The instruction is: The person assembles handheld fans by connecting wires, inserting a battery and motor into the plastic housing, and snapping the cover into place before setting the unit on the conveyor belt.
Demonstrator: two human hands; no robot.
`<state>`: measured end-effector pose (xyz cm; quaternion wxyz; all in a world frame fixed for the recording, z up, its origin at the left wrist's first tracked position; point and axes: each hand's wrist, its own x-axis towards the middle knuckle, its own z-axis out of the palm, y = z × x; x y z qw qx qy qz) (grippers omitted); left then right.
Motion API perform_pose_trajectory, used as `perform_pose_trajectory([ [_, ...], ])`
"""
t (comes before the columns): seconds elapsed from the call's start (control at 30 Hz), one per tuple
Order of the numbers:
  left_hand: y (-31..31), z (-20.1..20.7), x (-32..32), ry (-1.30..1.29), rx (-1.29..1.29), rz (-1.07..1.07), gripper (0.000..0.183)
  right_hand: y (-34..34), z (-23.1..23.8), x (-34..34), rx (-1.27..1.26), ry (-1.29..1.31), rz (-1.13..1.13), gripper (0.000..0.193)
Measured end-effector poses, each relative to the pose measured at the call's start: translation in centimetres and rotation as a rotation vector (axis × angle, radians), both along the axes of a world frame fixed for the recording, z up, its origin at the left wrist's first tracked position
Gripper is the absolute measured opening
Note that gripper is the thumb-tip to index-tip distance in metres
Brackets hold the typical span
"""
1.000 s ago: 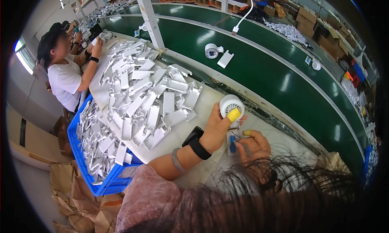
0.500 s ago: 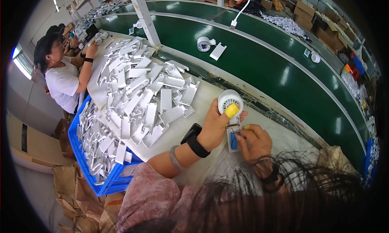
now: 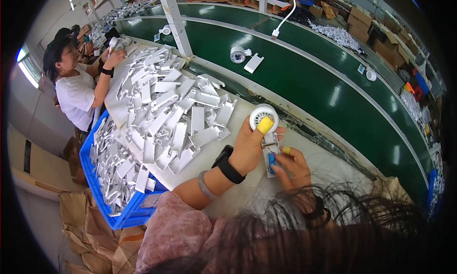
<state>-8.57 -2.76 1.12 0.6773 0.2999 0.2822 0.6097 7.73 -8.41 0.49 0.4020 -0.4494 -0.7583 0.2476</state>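
A white handheld fan (image 3: 258, 113) with a round grille is gripped near its head by my left hand (image 3: 245, 152), whose thumb wears a yellow cover. The fan's handle is uncovered and points toward me, showing a blue battery (image 3: 272, 162) and thin wires inside. My right hand (image 3: 296, 171) closes around the handle's lower part, thumb by the battery and fingers at the right edge. One of its fingers also wears a yellow cover. To the left, many white plastic handle covers (image 3: 197, 120) lie heaped on the worktable.
A blue bin (image 3: 124, 220) full of white plastic parts stands at the table's left edge. Beyond the table runs a green conveyor belt (image 3: 314, 79) carrying a fan (image 3: 238, 54) and a cover (image 3: 253, 63). A white cable (image 3: 284, 20) hangs above it. A co-worker (image 3: 75, 90) works at the far left.
The fan and both my hands have shifted slightly left. My right fingers have gone from pinching at the wires to lying around the handle beside the battery.
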Motion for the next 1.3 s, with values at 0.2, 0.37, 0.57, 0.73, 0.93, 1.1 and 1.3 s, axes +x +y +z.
perform_pose_trajectory([
  [0.2,0.3,0.8,-0.5,-0.048,0.026,0.057,0.036,-0.3,0.2,-0.2,-0.075,0.074,0.093,0.038],
  [0.37,0.1,0.9,-0.3,0.025,0.029,0.048,0.035,-0.3,0.5,-0.3,-0.023,0.007,0.101,0.045],
  [0.57,-0.2,0.1,0.8,0.098,0.01,0.048,0.038,0.6,0.1,0.1,0.318,-0.477,0.064,0.042],
  [0.73,0.3,-1.1,0.3,-0.037,-0.03,0.039,0.042,0.3,2.0,1.4,0.369,-0.431,-0.076,0.024],
  [0.93,-0.5,-0.6,1.8,-0.029,-0.067,-0.085,0.043,0.4,7.0,-1.2,0.315,-0.31,0.064,0.016],
  [1.1,0.2,-5.3,1.5,-0.168,0.001,-0.075,0.039,3.5,8.4,-10.7,0.512,-0.406,0.508,0.017],
  [1.3,1.0,-3.9,2.3,-0.142,-0.392,-0.16,0.045,6.7,3.3,-17.0,0.504,-0.763,0.596,0.031],
])
